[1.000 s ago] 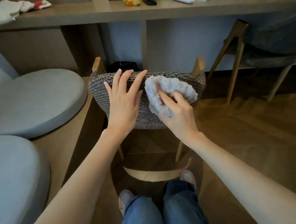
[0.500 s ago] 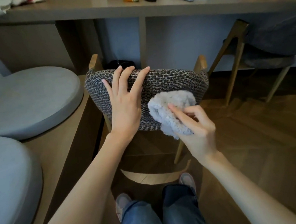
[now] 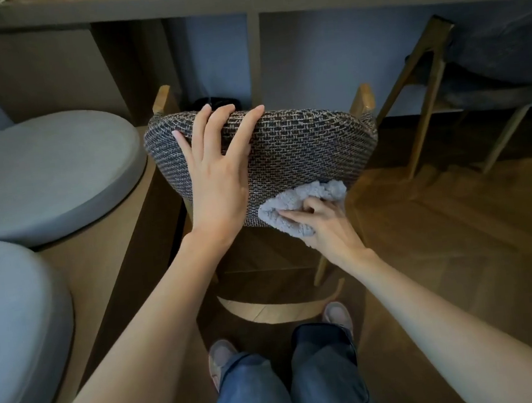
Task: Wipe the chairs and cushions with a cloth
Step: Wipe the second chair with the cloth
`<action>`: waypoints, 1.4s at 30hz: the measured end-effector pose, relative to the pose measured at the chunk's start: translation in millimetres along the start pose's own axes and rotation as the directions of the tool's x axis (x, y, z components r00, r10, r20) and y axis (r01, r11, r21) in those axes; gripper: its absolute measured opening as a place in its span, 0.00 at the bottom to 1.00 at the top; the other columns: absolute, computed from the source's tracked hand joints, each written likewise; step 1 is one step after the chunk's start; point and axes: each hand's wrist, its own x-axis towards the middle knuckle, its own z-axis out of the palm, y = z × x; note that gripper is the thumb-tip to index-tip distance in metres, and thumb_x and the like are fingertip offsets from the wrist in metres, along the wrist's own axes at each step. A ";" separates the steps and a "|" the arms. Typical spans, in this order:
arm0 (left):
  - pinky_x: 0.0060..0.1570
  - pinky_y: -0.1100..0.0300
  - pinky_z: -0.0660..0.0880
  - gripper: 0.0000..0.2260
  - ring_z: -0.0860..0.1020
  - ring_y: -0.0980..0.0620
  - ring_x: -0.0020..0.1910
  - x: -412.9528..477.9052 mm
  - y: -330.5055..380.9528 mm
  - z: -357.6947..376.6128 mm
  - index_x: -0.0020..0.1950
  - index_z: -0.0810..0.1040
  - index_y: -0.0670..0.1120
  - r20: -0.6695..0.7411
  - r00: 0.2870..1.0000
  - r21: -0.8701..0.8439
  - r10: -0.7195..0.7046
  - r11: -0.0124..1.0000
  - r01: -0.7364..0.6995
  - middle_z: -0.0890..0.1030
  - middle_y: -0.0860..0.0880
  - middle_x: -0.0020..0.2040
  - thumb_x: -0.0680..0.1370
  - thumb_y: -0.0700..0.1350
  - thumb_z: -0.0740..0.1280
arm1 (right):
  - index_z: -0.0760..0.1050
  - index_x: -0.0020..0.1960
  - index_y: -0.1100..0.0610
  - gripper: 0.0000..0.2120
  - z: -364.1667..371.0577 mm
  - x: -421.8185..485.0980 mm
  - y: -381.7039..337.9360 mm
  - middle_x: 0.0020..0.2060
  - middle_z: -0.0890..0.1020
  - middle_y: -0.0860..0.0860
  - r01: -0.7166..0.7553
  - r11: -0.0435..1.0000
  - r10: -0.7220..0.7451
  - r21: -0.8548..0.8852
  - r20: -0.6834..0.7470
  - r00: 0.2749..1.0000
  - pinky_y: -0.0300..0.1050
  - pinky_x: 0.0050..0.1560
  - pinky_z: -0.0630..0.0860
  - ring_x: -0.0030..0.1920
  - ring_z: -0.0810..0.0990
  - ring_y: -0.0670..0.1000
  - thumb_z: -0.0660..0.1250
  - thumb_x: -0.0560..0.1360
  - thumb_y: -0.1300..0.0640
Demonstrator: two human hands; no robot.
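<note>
Head view. One chair (image 3: 299, 152) with a woven, dark-and-tan backrest stood directly in front of the person, its back toward the camera and its seat facing the worktop (image 3: 171, 4) beyond. The long axis of the backrest ran left to right across the frame, with the top edge farthest from the person. Two wooden post ends showed behind the upper corners.

The left hand (image 3: 219, 180) lay flat on the left half of the backrest, fingers straight and spread, the fingertips reaching the top edge; it held nothing.

The right hand (image 3: 323, 225) was at the lower right edge of the backrest, fingers curled into one cloth (image 3: 291, 203) and gripping it. The cloth was pale, nubbly and bunched; its long axis ran from lower left to upper right, and its upper part touched the woven fabric at the bottom rim.

A second chair (image 3: 491, 79), dark-seated with angled wooden legs, stood well apart at the right, partly under the worktop. Chairs counted: two.

Two round grey cushions were seen at the left, a farther cushion (image 3: 42, 179) and a nearer cushion (image 3: 12, 326), just beside each other on a low wooden platform (image 3: 112, 250). Whether they touched could not be told.
</note>
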 end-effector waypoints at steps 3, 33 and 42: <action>0.71 0.33 0.43 0.24 0.55 0.44 0.75 -0.8 4.1 -1.6 0.74 0.65 0.53 0.021 1.000 0.039 -0.018 0.999 0.017 0.66 0.44 0.72 0.80 0.35 0.58 | 0.77 0.64 0.56 0.26 -10.1 -15.4 -4.1 0.39 0.71 0.57 0.011 0.996 0.010 0.086 -0.241 0.970 0.47 0.42 0.77 0.38 0.73 0.54 0.72 0.68 0.72; 0.72 0.38 0.41 0.23 0.64 0.42 0.71 14.4 57.4 17.6 0.73 0.65 0.55 0.100 0.990 0.228 0.095 0.967 -0.116 0.71 0.45 0.67 0.78 0.43 0.54 | 0.62 0.74 0.54 0.32 -41.0 11.2 30.9 0.44 0.69 0.52 0.007 0.973 0.164 0.231 -0.712 0.683 0.34 0.47 0.72 0.40 0.70 0.47 0.70 0.73 0.62; 0.72 0.38 0.43 0.23 0.63 0.41 0.69 15.8 55.7 27.9 0.73 0.66 0.57 0.084 0.991 0.252 0.105 0.960 -0.123 0.70 0.45 0.66 0.77 0.45 0.54 | 0.71 0.66 0.68 0.25 15.0 0.5 11.5 0.61 0.77 0.61 -0.335 0.691 0.662 0.640 -0.375 0.649 0.47 0.65 0.71 0.63 0.75 0.56 0.72 0.72 0.64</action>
